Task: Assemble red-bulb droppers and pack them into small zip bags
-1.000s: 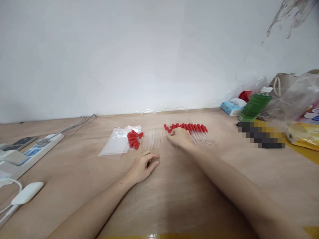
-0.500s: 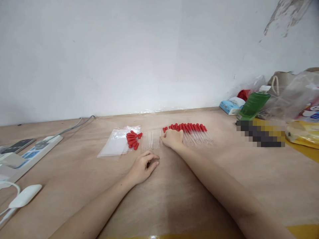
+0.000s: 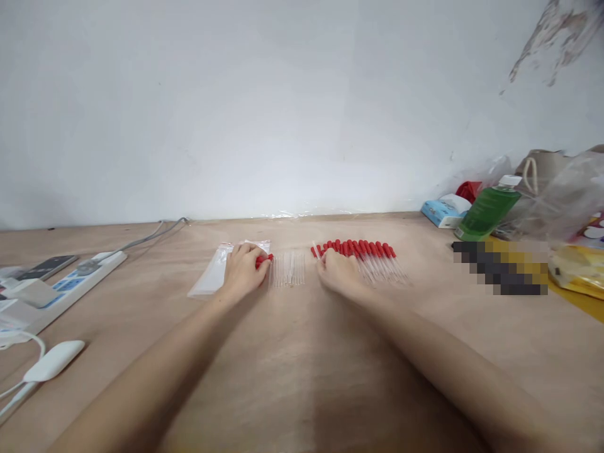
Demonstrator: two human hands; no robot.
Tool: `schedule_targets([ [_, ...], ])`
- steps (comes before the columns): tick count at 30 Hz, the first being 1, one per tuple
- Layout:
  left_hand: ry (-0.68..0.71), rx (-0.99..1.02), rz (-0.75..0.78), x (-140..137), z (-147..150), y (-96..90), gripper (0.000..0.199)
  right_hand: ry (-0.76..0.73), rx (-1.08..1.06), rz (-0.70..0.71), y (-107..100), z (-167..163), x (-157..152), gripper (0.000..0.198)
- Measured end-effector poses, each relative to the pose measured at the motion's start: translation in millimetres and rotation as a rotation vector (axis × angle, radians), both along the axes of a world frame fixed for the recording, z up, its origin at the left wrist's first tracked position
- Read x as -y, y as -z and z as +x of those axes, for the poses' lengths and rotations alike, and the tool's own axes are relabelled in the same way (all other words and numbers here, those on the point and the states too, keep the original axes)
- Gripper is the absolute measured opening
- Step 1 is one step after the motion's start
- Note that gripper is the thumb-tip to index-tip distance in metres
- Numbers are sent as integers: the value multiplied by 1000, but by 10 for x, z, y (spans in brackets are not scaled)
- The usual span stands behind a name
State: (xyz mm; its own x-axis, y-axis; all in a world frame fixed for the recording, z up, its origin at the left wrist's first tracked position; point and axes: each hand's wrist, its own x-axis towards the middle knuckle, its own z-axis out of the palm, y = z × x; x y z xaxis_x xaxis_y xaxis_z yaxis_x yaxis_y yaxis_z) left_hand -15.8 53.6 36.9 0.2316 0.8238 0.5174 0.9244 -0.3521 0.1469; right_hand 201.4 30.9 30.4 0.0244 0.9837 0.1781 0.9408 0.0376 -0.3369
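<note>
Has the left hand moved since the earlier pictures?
Yes. Judged against the power strip, the left hand has moved left and forward, to the red caps.

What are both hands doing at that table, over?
Left hand at the loose red caps, grip unclear. Right hand pinching a clear tube, beside red-capped tubes. Uncapped tubes lying between the hands.
</note>
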Motion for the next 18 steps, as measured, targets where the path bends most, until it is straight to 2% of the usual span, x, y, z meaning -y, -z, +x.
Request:
schedule_targets([
  [3,-84,-144,-87,-256,-32,-55,22,-54,-35,163,101,174,199,21],
  [6,-97,-214,-154,-374,1,-37,22,-157,-95,245,227,315,367,14],
  [11,-49,-226,-132,-402,35,22,13,-241,-175,310,346,413,523,12],
  [15,-11,-201,-106,-389,29,10,9,-255,-208,345,388,393,505,12],
  [18,15,-132,-72,-268,54,-24,12,-258,-218,399,434,390,461,20],
])
